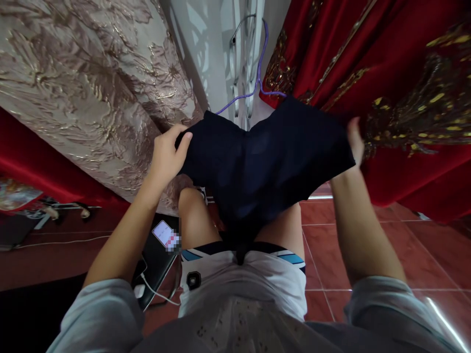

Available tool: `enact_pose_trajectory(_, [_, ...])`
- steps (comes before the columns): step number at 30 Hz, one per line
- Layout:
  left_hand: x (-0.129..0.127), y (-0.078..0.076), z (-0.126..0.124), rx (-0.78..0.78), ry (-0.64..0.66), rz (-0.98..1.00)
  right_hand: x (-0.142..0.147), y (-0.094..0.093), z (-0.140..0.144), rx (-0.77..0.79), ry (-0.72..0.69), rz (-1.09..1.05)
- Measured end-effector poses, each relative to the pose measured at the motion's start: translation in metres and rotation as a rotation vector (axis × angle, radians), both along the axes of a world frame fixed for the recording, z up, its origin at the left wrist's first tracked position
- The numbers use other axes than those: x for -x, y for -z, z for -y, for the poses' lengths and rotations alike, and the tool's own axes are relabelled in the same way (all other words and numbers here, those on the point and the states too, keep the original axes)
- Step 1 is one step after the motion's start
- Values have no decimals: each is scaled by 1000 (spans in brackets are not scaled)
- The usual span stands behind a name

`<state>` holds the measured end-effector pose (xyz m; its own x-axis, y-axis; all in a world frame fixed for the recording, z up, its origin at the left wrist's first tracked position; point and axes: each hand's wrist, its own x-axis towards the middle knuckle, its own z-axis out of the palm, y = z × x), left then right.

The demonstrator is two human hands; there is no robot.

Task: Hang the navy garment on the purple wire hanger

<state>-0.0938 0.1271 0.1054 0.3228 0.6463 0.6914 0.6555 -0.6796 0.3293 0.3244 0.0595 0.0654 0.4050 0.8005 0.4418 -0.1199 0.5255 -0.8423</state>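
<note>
Head view: the person sits and looks down over their own lap, and both bare arms reach forward from grey sleeves. The left hand (167, 154), at about nine o'clock from the picture's centre, is closed on the left top edge of a dark navy cloth (257, 162), with the thumb and fingers pinching the fabric. The right hand (355, 142), at about three o'clock, grips the cloth's right edge; only the thumb side shows, and the rest of that hand is hidden behind the fabric. The cloth is stretched between the two hands, its top edge dipping in the middle, and its lower part hangs down over the knees to the white shorts (243, 284) at six o'clock.

At ten o'clock a beige brocade fabric (91, 83) with a raised gold leaf pattern fills the upper left, just beside the left hand. At two o'clock a red velvet garment (397, 78) with gold embroidery hangs close behind the right hand. Between them, at twelve o'clock, a white carved panel (221, 59) shows, with a purple cable (259, 68) running down it to the cloth's top edge.

At seven o'clock a phone (164, 233) with a lit screen lies on a dark stand beside the left knee, a white cord (158, 293) trailing below it. Red floor tiles (368, 235) spread out at four o'clock.
</note>
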Motion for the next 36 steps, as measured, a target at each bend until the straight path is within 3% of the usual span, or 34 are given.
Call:
enact_pose_trajectory(3, [-5, 6, 4, -51, -28, 107, -20, -8, 8, 158, 31, 10])
enact_pose_trajectory(5, [-16, 1, 9, -111, -21, 179, -30, -18, 9, 198, 82, -9])
enact_pose_trajectory(8, [-30, -19, 20, -281, 36, 291, -35, -31, 8, 89, 108, -119])
enact_pose_trajectory(11, [-38, -36, 37, -355, 142, 407, -12, -34, 21, -135, 61, -133])
enact_pose_trajectory(13, [-44, -39, 50, -161, 292, 477, 21, -31, 43, -279, 95, -38])
enact_pose_trajectory(14, [-48, -39, 56, 4, 404, 518, 41, -28, 57, -340, 183, 25])
enact_pose_trajectory(15, [-52, -39, 62, 189, 516, 565, 62, -24, 71, -355, 172, 153])
enact_pose_trajectory(16, [-56, -37, 68, 375, 609, 615, 83, -20, 83, -357, 52, 347])
enact_pose_trajectory(18, [-62, -35, 78, 683, 698, 719, 118, -11, 100, -381, -392, 800])
enact_pose_trajectory(20, [-61, -34, 90, 945, 667, 792, 138, -2, 101, -304, -692, 1058])
enact_pose_trajectory(21, [-57, -33, 96, 1078, 638, 789, 141, 2, 96, -250, -742, 1105])
enact_pose_trajectory(23, [-41, -34, 109, 1320, 586, 655, 134, 10, 79, -150, -649, 1080])
enact_pose_trajectory(25, [-21, -36, 120, 1426, 532, 338, 117, 18, 60, -90, -401, 994])
enact_pose_trajectory(27, [-2, -39, 122, 1338, 482, 2, 98, 26, 45, -29, -215, 930])
enact_pose_trajectory(29, [10, -40, 113, 1112, 442, -158, 84, 35, 35, 80, -261, 884])
enact_pose_trajectory(32, [14, -41, 77, 719, 369, -51, 74, 41, 25, 308, -567, 694])
enact_pose_trajectory(33, [11, -41, 63, 594, 324, 31, 73, 39, 20, 353, -605, 579])
enact_pose_trajectory(34, [8, -42, 49, 465, 269, 114, 71, 35, 13, 362, -582, 452])
enact_pose_trajectory(36, [-4, -46, 29, 189, 169, 241, 67, 17, -5, 274, -389, 223])
